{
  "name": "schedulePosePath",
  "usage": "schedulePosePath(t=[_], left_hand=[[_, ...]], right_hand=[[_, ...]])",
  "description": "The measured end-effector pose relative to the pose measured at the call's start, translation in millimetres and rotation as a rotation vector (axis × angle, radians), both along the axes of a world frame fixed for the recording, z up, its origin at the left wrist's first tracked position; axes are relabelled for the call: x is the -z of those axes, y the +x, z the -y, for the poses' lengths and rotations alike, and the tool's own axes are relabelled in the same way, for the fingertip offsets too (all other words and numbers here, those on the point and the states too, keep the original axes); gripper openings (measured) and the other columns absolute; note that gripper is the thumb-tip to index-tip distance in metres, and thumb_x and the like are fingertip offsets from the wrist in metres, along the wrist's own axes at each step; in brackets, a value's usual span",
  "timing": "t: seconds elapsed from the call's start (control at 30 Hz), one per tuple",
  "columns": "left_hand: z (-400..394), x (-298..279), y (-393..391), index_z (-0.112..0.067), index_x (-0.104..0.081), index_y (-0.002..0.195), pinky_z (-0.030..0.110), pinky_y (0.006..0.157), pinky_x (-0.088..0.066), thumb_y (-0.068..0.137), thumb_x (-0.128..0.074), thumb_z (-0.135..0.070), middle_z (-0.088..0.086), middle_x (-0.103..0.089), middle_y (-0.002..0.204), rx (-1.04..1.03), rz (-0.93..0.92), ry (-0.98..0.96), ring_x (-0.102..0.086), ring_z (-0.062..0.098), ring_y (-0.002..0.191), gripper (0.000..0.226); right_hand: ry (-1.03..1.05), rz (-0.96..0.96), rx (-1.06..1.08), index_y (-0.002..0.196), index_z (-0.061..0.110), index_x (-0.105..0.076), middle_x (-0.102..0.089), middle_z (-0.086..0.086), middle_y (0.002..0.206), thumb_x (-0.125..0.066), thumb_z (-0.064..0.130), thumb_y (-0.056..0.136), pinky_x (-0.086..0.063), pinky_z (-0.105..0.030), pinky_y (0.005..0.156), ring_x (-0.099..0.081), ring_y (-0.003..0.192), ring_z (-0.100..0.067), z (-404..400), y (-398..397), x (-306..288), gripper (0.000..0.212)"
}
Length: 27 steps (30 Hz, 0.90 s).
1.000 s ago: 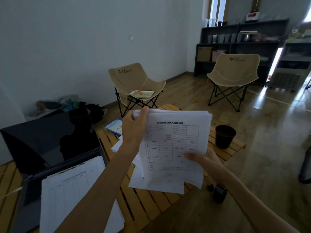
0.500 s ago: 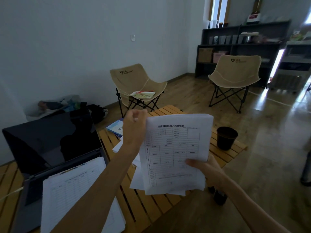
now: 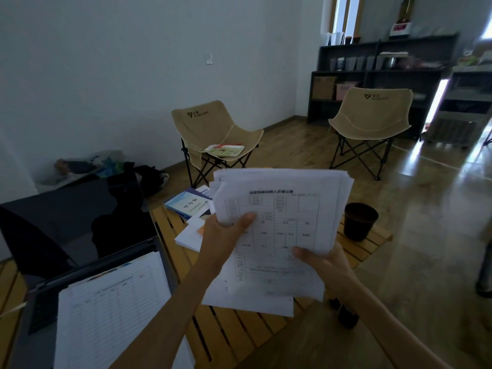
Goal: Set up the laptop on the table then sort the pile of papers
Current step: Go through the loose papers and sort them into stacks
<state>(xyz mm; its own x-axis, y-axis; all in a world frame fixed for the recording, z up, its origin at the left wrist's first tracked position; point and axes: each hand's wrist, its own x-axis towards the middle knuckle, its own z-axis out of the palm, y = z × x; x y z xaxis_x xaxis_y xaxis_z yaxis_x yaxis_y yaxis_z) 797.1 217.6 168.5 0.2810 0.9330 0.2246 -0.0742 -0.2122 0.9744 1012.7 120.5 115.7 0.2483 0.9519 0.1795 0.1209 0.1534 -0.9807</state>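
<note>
At near left the laptop [image 3: 80,235] stands open on the slatted table [image 3: 226,334], its screen dark, and a printed sheet [image 3: 111,312] lies over its keyboard. Further right, a blue booklet [image 3: 189,205] and some loose papers [image 3: 190,237] lie on the table's far part. The left hand [image 3: 226,235] grips the left edge of a stack of forms [image 3: 282,230], thumb pressed flat on the top sheet, fingers hidden behind. The stack is held up off the table, facing the person, its sheets fanned unevenly. The right hand [image 3: 324,265] pinches the stack's lower right, thumb on front. A dark cup [image 3: 360,221] stands on the table's far right corner.
</note>
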Motion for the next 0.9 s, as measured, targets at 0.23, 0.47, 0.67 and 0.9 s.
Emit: schedulePosePath(t=[0.23,0.47,0.67,0.9], left_hand=[[-9.6,11.0,-20.9,-0.018,-0.060,0.119,0.034,0.077,-0.059,0.072,-0.076,-0.055,-0.003,-0.072,0.112,-0.008,-0.080,0.012,-0.070,0.016,0.100,0.062],[-3.5,1.8,-3.9,-0.021,-0.065,0.112,0.027,0.071,-0.059,0.079,-0.071,-0.043,-0.005,-0.073,0.105,-0.063,-0.048,-0.001,-0.071,0.010,0.093,0.040],[-8.9,-32.7,-9.2,-0.020,-0.059,0.110,0.026,0.067,-0.052,0.074,-0.051,-0.072,0.003,-0.064,0.097,-0.225,-0.114,0.116,-0.063,0.012,0.085,0.064],[-6.9,-67.5,7.1,-0.019,-0.054,0.110,0.017,0.058,-0.042,0.091,-0.059,-0.045,-0.007,-0.056,0.092,-0.409,-0.074,0.081,-0.057,0.006,0.078,0.033]], right_hand=[[-0.020,-0.047,-0.044,0.114,0.014,-0.068,-0.075,-0.003,0.110,-0.079,0.015,0.078,-0.061,-0.043,0.084,-0.072,0.101,-0.020,-7.4,0.2,-13.6,0.038],[0.014,-0.064,-0.031,0.109,0.016,-0.070,-0.076,0.003,0.104,-0.078,0.010,0.082,-0.061,-0.027,0.071,-0.073,0.094,-0.013,-15.5,-4.6,-23.0,0.029],[-0.141,-0.017,-0.102,0.118,0.012,-0.067,-0.075,-0.002,0.111,-0.075,0.010,0.084,-0.062,-0.041,0.084,-0.072,0.103,-0.020,-10.6,0.8,9.8,0.035],[-0.256,-0.035,-0.135,0.119,0.016,-0.061,-0.070,-0.002,0.118,-0.071,-0.001,0.084,-0.060,-0.029,0.079,-0.068,0.109,-0.015,-2.0,-3.7,42.2,0.040]])
